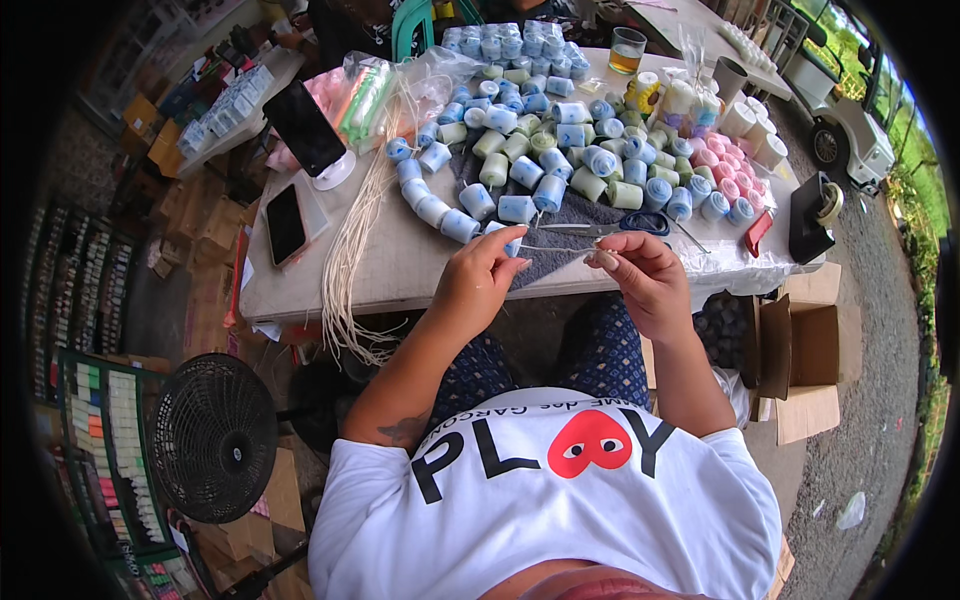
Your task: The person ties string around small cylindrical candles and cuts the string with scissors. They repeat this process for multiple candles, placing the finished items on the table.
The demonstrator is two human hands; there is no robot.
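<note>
My left hand (480, 274) holds the end blue-and-white candle (504, 238) of a curved row of similar candles (431, 211) that look strung together. A thin whitish cord (559, 250) runs from that candle to my right hand (641, 274), whose thumb and fingers pinch it. Just beyond the cord, scissors (600, 227) with dark blue handles lie on a dark grey towel (559, 262). Blue, green and pink candles (551, 193) are heaped on the table behind. A bundle of long off-white cords (360, 255) hangs over the table's near edge, left of my left hand.
The table (397, 281) also holds two phones (305, 127), a tape dispenser (814, 217), a red tool (758, 234), a metal rod (688, 236) and a glass of amber liquid (627, 51). A black fan (214, 439) stands at lower left, open cardboard boxes (814, 341) at right.
</note>
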